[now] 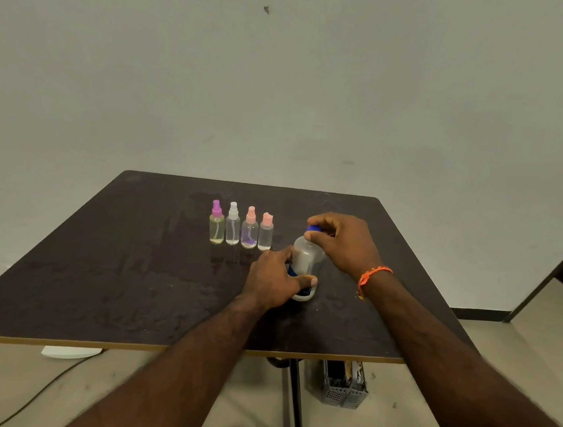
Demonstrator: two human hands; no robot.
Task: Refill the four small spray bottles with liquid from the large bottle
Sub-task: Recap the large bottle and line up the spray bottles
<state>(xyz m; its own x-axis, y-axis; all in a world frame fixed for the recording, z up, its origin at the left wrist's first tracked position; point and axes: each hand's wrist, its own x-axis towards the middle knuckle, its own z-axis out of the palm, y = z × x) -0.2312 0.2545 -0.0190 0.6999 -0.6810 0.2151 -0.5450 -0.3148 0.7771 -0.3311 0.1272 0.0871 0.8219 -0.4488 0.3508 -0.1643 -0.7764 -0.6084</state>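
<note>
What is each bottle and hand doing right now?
Big bottle: upright on the table, blue cap on.
Left hand: grips the big bottle's body.
Right hand: fingers curled round the blue cap.
Purple-top bottle: upright, capped, partly full.
White-top bottle: upright, capped.
Two pink-top bottles: upright, capped, nearly empty.

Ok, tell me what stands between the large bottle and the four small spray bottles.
Nothing visible lies on the table between them. But the blue cap sits on the large bottle, gripped by the right hand, and all four small spray bottles have their tops on. The left hand holds the bottle's body.
</note>
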